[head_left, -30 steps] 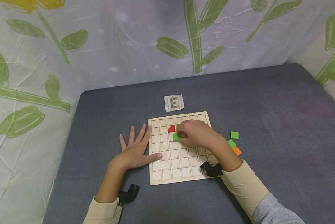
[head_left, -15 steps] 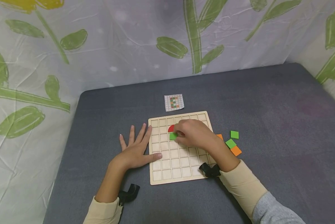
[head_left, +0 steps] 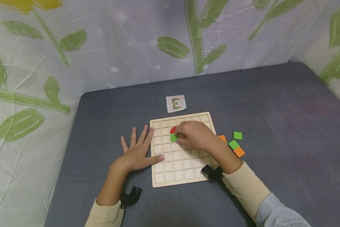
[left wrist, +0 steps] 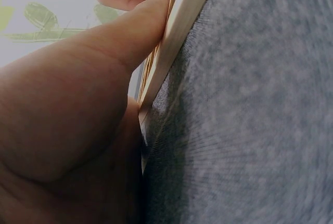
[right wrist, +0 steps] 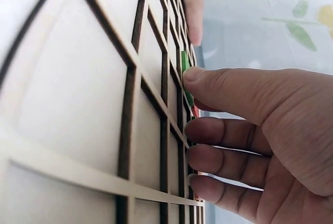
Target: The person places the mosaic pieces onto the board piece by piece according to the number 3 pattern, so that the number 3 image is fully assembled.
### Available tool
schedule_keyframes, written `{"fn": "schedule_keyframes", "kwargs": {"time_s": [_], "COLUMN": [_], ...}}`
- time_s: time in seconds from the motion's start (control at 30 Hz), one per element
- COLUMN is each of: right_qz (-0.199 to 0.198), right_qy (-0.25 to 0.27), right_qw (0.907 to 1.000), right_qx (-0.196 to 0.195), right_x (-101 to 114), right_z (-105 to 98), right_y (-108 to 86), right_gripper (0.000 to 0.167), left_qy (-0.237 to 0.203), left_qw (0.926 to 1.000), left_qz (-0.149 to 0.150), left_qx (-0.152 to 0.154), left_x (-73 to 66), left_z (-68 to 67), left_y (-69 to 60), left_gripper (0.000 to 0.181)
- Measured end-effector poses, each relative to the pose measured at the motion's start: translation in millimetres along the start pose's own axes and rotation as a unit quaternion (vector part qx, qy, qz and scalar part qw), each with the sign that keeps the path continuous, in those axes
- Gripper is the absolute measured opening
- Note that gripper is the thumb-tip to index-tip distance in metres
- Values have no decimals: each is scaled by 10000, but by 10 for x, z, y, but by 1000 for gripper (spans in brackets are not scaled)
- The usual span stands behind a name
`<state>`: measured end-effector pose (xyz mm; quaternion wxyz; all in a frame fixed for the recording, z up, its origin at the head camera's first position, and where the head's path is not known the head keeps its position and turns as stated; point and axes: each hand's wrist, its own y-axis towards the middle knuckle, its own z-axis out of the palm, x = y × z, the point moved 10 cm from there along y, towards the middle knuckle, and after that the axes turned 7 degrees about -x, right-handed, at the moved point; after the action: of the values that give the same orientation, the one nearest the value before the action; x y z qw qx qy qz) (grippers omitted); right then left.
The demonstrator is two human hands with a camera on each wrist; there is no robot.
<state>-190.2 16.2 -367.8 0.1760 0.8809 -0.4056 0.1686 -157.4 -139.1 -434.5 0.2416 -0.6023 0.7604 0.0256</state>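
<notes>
A pale wooden grid board (head_left: 172,173) lies on the dark table. My left hand (head_left: 134,156) is spread flat at its left edge, with the thumb resting on the board's rim squares. Over the upper middle of the grid, my right hand (head_left: 196,135) holds a green square tile (head_left: 174,137) between its thumb and a mostly hidden index finger. In the right wrist view the thumb is against the edge of that green tile (right wrist: 186,81). Just above it on the board is a red quarter-circle tile (head_left: 172,130), partly covered by the fingers.
Loose green tiles (head_left: 237,135) and orange tiles (head_left: 239,152) lie to the right of the board, some partly behind the right forearm. A small printed pattern card (head_left: 176,103) sits beyond the board's far edge. A flower-print cloth (head_left: 124,47) hangs behind the table.
My right hand has shifted slightly left, bringing the green tile left to a place directly below the red piece. The left hand stays where it was.
</notes>
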Motion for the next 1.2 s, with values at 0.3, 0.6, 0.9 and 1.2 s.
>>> {"fn": "schedule_keyframes", "kwargs": {"time_s": [0.3, 0.6, 0.9, 1.2], "right_qz": [-9, -176, -323, 516], "right_qy": [159, 225, 325, -63], "right_qw": [9999, 9996, 9974, 9972], "right_qx": [45, 19, -561, -545], "right_x": [16, 48, -175, -627], "right_z": [-9, -64, -414, -648], "right_y": [-16, -85, -525, -943], "right_gripper": [16, 26, 12, 19], "left_qy": [-45, -52, -137, -101], "left_qw": [10000, 10000, 9999, 9999], "left_qz": [29, 54, -1, 20], "left_qx": [-77, -33, -49, -14], "left_x": [26, -8, 51, 13], "left_z": [22, -28, -13, -3], "left_y": [5, 1, -16, -8], "left_gripper": [114, 113, 113, 114]}}
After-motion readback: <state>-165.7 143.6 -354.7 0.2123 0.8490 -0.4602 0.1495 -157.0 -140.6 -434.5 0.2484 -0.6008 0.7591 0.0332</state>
